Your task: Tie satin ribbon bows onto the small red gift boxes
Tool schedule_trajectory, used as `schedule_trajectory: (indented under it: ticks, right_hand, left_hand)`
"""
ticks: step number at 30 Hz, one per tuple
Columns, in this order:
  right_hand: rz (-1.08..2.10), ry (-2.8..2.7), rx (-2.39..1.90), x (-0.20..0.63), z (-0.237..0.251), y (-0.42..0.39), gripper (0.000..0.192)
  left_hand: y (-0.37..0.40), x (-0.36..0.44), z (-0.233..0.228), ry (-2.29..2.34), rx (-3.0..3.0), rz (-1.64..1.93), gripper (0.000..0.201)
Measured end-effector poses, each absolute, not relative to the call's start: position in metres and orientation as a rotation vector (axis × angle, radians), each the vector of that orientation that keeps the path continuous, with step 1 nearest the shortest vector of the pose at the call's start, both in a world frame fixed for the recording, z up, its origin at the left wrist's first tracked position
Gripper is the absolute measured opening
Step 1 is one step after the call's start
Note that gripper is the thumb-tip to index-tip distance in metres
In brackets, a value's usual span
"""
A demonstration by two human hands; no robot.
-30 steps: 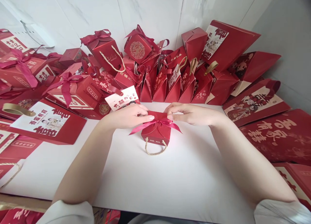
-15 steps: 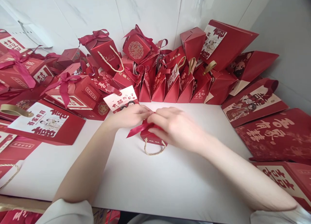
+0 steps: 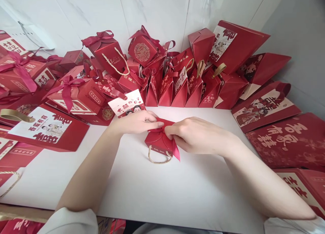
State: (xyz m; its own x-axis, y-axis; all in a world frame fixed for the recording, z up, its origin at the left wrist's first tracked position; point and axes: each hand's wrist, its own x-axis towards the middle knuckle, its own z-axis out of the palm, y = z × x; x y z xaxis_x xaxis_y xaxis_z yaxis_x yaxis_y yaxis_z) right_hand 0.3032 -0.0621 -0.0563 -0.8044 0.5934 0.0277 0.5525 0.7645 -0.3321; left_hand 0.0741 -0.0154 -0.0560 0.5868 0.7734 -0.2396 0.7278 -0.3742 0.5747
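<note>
A small red gift box (image 3: 155, 138) stands on the white table in the middle of the head view, its flaps folded shut on top. A gold rope handle (image 3: 159, 162) hangs from its near side. Across the lid runs a dark pink ribbon (image 3: 176, 151), one tail hanging down at the right. My left hand (image 3: 138, 122) is closed on the ribbon at the box's upper left, thumb and fingers pinched. My right hand (image 3: 194, 134) pinches the ribbon on the right of the lid, fingers curled. The part of the ribbon inside both pinches is hidden.
Many red gift boxes and bags ring the white table (image 3: 157, 196). A box with a ribbon bow (image 3: 76, 98) stands at left, beside a lying bag with a white label (image 3: 42, 125). Upright triangular boxes (image 3: 179, 93) line the back against a tiled wall. Larger bags (image 3: 276, 139) lean at right.
My right hand has moved right and slightly down, baring the box lid. The ribbon tail that pointed left is gone from there, and a tail now hangs at the right.
</note>
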Motion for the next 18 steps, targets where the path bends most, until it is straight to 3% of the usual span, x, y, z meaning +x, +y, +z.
schedule_trajectory:
  ticks: [12,18]
  right_hand:
    - [0.453,-2.760,-0.899,0.295,-0.050,-0.079,0.016]
    - [0.259,-2.817,-0.507,0.283,-0.044,-0.108,0.018]
  left_hand:
    - [-0.014,0.075,-0.061,1.194,2.135,0.036,0.041]
    - [-0.012,0.076,-0.062,1.243,2.087,0.051,0.057]
